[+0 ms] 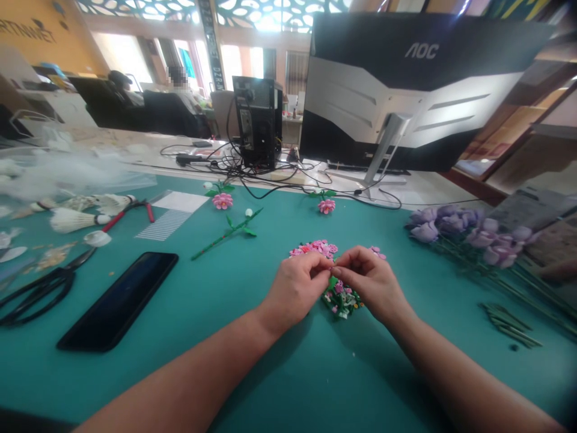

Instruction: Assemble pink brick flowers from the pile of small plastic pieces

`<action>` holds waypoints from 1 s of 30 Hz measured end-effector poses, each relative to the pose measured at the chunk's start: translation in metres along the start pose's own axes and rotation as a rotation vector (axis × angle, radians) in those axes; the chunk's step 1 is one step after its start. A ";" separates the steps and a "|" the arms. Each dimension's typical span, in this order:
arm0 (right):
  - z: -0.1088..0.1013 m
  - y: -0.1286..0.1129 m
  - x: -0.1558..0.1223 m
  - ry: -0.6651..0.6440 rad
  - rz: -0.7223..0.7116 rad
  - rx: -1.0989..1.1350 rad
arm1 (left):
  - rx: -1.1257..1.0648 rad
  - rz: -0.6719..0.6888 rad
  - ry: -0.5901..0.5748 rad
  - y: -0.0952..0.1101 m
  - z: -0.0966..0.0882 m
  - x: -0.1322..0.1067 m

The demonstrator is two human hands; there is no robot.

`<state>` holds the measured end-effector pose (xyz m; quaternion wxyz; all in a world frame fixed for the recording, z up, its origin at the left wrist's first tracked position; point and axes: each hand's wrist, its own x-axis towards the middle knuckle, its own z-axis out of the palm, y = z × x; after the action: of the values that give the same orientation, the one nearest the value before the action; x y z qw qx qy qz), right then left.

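My left hand [300,285] and my right hand [374,279] meet above the green mat, fingertips pinched together. What lies between them is too small to make out, though a speck of pink shows there. Just below and behind the fingers is a pile of small pink and green toy-brick flower pieces [341,300], partly covered by my hands. Farther back lie a pink brick-built flower [326,207] with green leaves and a second pink flower [222,201]. A green brick-built stem [225,234] with a white bud rests to the left of my hands.
On the left are a black phone [119,300], black scissors [42,288], red-handled pliers [126,215] and shuttlecocks [74,220]. Purple artificial flowers [469,231] and green stem pieces [509,325] lie right. A monitor [419,90] and a computer case [256,123] with tangled cables stand behind. Two people sit beyond.
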<state>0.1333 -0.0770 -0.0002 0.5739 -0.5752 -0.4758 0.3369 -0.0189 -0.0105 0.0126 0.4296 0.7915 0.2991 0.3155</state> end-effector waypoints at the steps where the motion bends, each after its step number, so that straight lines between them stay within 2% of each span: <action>1: 0.000 0.000 0.000 0.001 0.000 -0.003 | 0.010 0.007 0.002 0.000 0.000 0.000; 4: 0.000 0.001 0.000 -0.003 0.003 -0.008 | 0.004 -0.009 -0.003 -0.001 0.001 0.000; 6: 0.000 0.002 0.001 -0.001 0.000 -0.010 | -0.053 -0.072 -0.022 -0.001 0.000 0.001; 11: 0.001 0.002 0.004 -0.021 -0.013 0.004 | -0.401 -0.334 -0.089 -0.004 0.000 0.006; 16: 0.001 0.004 0.003 -0.029 -0.041 -0.013 | -0.659 -0.416 -0.063 -0.005 0.001 0.010; 19: 0.001 0.004 0.001 -0.006 -0.094 -0.158 | -0.661 -0.444 -0.063 -0.005 0.001 0.011; 25: -0.002 -0.002 -0.003 0.027 -0.314 -0.648 | -0.561 -0.479 -0.128 -0.007 0.000 0.011; 30: -0.001 -0.001 -0.004 0.009 -0.480 -0.804 | -0.493 -0.490 -0.158 -0.011 0.000 0.012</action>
<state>0.1327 -0.0811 0.0008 0.3693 -0.6271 -0.6856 -0.0189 -0.0138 0.0037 0.0060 0.6923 0.5909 0.3609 0.2033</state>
